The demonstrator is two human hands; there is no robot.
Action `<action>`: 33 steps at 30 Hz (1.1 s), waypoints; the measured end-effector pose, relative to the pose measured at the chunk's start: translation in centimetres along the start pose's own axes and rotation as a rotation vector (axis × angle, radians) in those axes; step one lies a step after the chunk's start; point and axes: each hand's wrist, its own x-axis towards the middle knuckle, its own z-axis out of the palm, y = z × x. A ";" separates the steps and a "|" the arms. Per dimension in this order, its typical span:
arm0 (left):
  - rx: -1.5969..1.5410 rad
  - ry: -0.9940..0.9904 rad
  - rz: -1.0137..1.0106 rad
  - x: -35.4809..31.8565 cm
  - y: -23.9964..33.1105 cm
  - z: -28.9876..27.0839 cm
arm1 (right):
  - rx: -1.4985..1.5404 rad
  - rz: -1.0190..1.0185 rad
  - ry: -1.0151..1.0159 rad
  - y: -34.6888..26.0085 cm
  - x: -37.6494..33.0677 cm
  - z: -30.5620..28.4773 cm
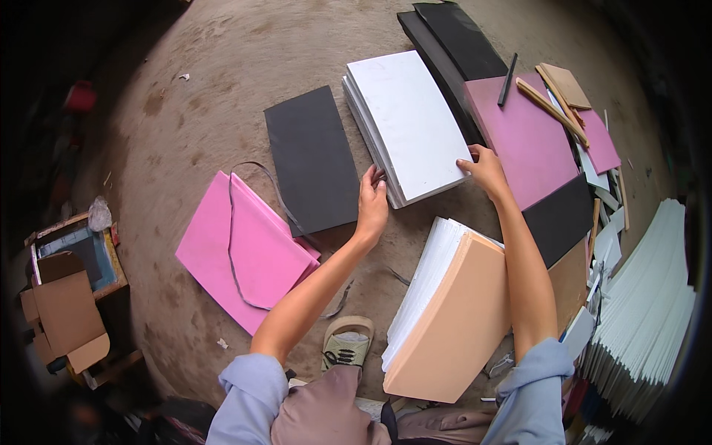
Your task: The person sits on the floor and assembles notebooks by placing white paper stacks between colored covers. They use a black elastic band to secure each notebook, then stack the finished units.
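Note:
A stack of white foam-like sheets (408,122) lies on the ground ahead of me. My left hand (373,204) has its fingers curled at the stack's near left corner. At the near right corner, my right hand (483,170) pinches the edge between thumb and fingers. A black sheet (315,163) lies flat just left of the stack. Nearer to me on the left is a pile of pink sheets (208,245) with a thin dark strap (231,230) looped across it. Under my right forearm rests a tilted stack of white sheets topped with peach (452,319).
Black sheets (460,41) and a large pink sheet (519,137) lie at the far right, with wooden strips (552,111) on top. A tall stack of white sheets (645,304) stands at the right. A cardboard box (70,311) sits at the left.

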 end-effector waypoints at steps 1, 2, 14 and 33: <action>0.034 -0.007 -0.009 0.1 0.0 -0.1 | 0.012 0.006 -0.015 0.1 0.1 -0.1; 0.065 -0.022 -0.015 0.2 0.2 0.0 | 0.032 0.008 -0.020 0.9 0.6 -0.2; -0.160 -0.153 -0.080 2.6 2.7 0.2 | 0.460 0.118 -0.200 2.3 1.6 -0.2; -0.245 -0.469 0.167 -6.2 11.2 -1.7 | 0.565 -0.146 -0.135 -8.9 -10.3 -10.9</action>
